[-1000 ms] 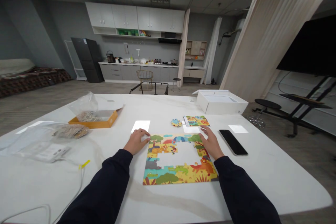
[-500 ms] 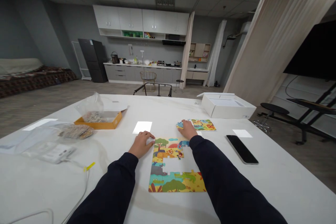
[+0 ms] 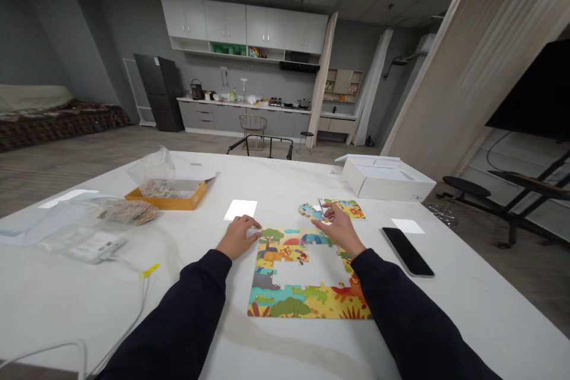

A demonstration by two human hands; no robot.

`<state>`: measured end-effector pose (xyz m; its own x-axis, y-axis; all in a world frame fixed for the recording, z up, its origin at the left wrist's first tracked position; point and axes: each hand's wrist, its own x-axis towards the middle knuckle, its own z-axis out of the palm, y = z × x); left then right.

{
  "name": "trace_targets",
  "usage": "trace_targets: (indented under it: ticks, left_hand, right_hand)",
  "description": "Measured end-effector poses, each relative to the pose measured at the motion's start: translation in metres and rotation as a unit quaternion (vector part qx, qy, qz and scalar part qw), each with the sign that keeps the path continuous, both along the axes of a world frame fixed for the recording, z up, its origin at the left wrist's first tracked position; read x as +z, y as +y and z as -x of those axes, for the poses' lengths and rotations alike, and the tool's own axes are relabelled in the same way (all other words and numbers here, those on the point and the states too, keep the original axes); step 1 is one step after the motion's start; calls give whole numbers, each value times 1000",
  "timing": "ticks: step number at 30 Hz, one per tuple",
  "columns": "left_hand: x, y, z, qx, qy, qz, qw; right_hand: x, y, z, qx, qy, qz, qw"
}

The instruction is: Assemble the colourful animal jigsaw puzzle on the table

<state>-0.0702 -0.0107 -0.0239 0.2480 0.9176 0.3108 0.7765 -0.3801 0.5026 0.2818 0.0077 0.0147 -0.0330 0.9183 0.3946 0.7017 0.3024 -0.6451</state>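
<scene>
A partly assembled jigsaw puzzle (image 3: 285,307) with a colourful animal scene lies on the white table (image 3: 249,344), its middle an unfilled gap showing the tabletop. My left hand (image 3: 238,236) rests at the puzzle's upper left corner, fingers spread loosely, holding nothing. Above the puzzle's upper right side, my right hand (image 3: 341,231) has thumb and fingers around the edge of a small puzzle piece, partly hidden by the fingers. Just left of those fingertips lie loose blue puzzle pieces (image 3: 307,210). A printed picture card (image 3: 355,209) sits behind the right hand.
A black phone (image 3: 407,252) lies to the right, with an open white box (image 3: 387,178) beyond it. On the left are a yellow box (image 3: 191,199), a plastic bag of pieces (image 3: 129,212), a white power strip (image 3: 98,248) and its cable (image 3: 143,291).
My right hand has moved right and toward me from the loose pieces, uncovering more of them. Its thumb and fingers now show apart from the pile. The left hand stays at the puzzle's corner.
</scene>
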Motion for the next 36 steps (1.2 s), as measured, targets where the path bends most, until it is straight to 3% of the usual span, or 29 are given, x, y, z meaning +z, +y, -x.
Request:
trace_targets:
  ticks: [4, 8, 17, 25, 36]
  left_hand:
    - [-1, 1, 0, 5, -4, 3, 1000]
    - [2, -1, 0, 7, 0, 6, 1000]
    - [2, -1, 0, 7, 5, 10, 1000]
    - [2, -2, 0, 7, 13, 8, 1000]
    - [1, -2, 0, 7, 20, 13, 1000]
  right_hand:
    - [-10, -50, -6, 31, -5, 34, 999]
    - [-19, -72, 0, 61, -45, 18, 997]
    - [-11, -83, 1, 120, -88, 52, 988]
    - [-16, -83, -4, 164, -104, 13, 981]
    - [-12, -84, -4, 150, -152, 19, 977]
